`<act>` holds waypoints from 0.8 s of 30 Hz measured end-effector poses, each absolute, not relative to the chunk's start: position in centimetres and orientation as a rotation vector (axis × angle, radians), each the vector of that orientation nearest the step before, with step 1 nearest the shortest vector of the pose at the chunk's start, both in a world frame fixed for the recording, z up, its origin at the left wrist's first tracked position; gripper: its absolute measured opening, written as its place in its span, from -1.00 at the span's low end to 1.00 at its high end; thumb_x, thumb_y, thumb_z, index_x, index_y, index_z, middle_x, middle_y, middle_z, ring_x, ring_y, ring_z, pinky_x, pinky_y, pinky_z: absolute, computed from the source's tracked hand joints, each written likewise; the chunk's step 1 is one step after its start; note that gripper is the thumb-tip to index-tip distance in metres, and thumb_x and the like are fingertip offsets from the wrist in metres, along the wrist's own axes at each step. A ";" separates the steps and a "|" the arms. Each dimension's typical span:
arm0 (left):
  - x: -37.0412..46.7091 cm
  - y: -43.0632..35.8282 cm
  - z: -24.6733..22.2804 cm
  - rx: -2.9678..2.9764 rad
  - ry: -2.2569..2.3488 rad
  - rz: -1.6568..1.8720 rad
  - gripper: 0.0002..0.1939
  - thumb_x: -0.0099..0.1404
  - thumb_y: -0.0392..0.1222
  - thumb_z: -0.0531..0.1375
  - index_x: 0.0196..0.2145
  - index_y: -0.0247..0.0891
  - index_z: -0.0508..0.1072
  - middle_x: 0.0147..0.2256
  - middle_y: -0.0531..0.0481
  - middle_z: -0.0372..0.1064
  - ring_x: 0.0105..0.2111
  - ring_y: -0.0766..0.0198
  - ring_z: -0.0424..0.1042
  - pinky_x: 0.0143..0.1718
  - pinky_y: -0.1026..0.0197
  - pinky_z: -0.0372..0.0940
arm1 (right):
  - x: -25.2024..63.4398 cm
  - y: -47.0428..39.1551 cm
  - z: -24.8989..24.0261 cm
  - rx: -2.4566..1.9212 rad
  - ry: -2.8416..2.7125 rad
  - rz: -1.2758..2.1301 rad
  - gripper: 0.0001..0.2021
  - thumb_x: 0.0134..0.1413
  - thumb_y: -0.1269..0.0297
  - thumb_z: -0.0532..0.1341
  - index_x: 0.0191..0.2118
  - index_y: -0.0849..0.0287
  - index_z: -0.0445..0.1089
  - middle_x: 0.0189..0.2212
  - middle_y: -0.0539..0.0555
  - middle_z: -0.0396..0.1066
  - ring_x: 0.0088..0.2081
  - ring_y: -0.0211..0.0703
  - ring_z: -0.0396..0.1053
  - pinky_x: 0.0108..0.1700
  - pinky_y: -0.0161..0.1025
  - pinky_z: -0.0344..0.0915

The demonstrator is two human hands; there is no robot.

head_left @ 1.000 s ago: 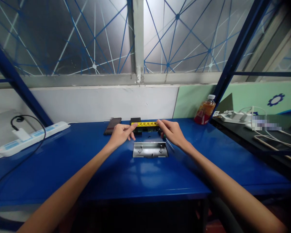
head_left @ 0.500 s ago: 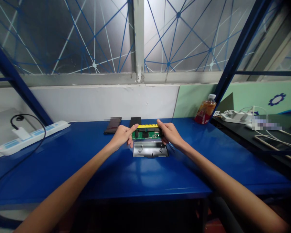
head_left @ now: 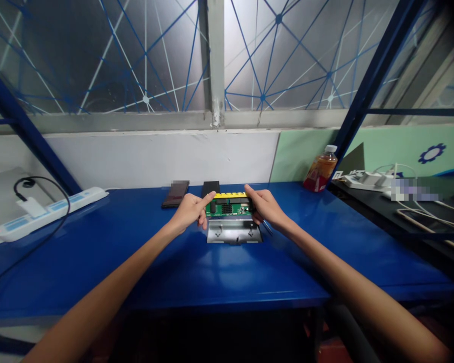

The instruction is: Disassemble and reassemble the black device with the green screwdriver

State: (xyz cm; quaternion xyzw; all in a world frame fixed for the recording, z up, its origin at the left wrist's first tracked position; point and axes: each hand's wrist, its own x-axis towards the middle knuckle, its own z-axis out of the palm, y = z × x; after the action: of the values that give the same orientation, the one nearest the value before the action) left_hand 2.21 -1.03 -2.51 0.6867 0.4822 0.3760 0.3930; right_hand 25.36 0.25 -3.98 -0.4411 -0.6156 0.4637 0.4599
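Observation:
A green circuit board point(head_left: 232, 208) with a yellow strip along its top edge is held up between my two hands. My left hand point(head_left: 191, 212) grips its left end, the thumb on the yellow strip. At the right end, my right hand point(head_left: 265, 205) is closed round the board with the thumb on top. Just in front of the board, an open grey metal case point(head_left: 234, 234) lies on the blue table point(head_left: 227, 282). A thin metal tool point(head_left: 268, 228) rests beside the case, partly hidden by my right hand.
Behind my hands lie a dark phone point(head_left: 176, 193) and a black box point(head_left: 211, 188). A white power strip point(head_left: 53, 214) with a black cable is at the left. A drink bottle point(head_left: 321, 170) stands at the back right, near cables on a black surface point(head_left: 408, 217).

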 end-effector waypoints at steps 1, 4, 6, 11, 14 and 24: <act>2.3 -1.0 -2.5 1.730 1.236 0.960 -0.25 0.29 0.32 0.06 -0.87 -0.23 0.19 -0.86 0.01 0.16 -0.78 0.35 0.32 -0.57 0.31 0.24 | 25.3 0.1 -3.8 -1.062 -1.502 1.194 -0.44 0.09 -0.28 0.12 -0.64 0.09 0.10 -0.89 -0.16 -0.02 -0.84 -0.32 0.03 -0.80 -0.33 0.01; 2.3 -0.9 -2.6 1.658 1.264 0.995 -0.27 0.28 0.30 0.09 -0.86 -0.20 0.15 -0.88 0.04 0.10 -0.79 0.35 0.30 -0.63 0.30 0.18 | 25.1 -0.3 -3.4 -0.995 -1.443 1.383 -0.45 0.10 -0.24 0.15 -0.66 0.08 0.09 -0.90 -0.17 -0.06 -0.84 -0.33 0.00 -0.79 -0.34 0.01; 2.3 -0.9 -2.7 1.608 1.256 1.008 -0.29 0.27 0.28 0.11 -0.86 -0.19 0.13 -0.88 0.04 0.08 -0.80 0.34 0.28 -0.67 0.29 0.13 | 25.1 -0.6 -3.2 -0.991 -1.403 1.470 -0.45 0.09 -0.22 0.17 -0.67 0.09 0.09 -0.90 -0.16 -0.05 -0.84 -0.33 0.01 -0.80 -0.35 -0.02; 2.4 -0.9 -2.7 1.543 1.235 0.989 -0.30 0.27 0.26 0.13 -0.86 -0.20 0.16 -0.89 0.04 0.06 -0.81 0.34 0.24 -0.69 0.27 0.13 | 25.1 -1.0 -2.5 -1.051 -1.406 1.473 -0.41 0.10 -0.20 0.17 -0.72 0.12 0.11 -0.89 -0.08 0.06 -0.83 -0.32 0.10 -0.80 -0.38 -0.11; 2.5 -1.0 -2.8 1.520 1.225 0.982 -0.29 0.27 0.26 0.13 -0.87 -0.20 0.16 -0.89 0.03 0.06 -0.81 0.33 0.25 -0.68 0.27 0.14 | 25.2 -1.0 -2.3 -1.086 -1.428 1.432 -0.41 0.10 -0.21 0.16 -0.72 0.13 0.12 -0.89 -0.08 0.08 -0.83 -0.33 0.12 -0.80 -0.40 -0.12; 2.4 -0.9 -2.9 1.512 1.186 0.975 -0.31 0.26 0.28 0.13 -0.84 -0.20 0.15 -0.87 0.03 0.08 -0.81 0.33 0.24 -0.73 0.29 0.13 | 25.3 -0.9 -2.6 -1.091 -1.478 1.379 -0.40 0.11 -0.24 0.13 -0.71 0.13 0.12 -0.90 -0.08 0.07 -0.84 -0.34 0.11 -0.79 -0.40 -0.12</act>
State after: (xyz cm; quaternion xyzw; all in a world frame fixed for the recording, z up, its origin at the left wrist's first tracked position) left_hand 2.39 -0.88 -2.88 0.6181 0.4848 0.3984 0.4735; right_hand 25.32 -0.87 -2.55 -0.4332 -0.5870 0.5476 0.4099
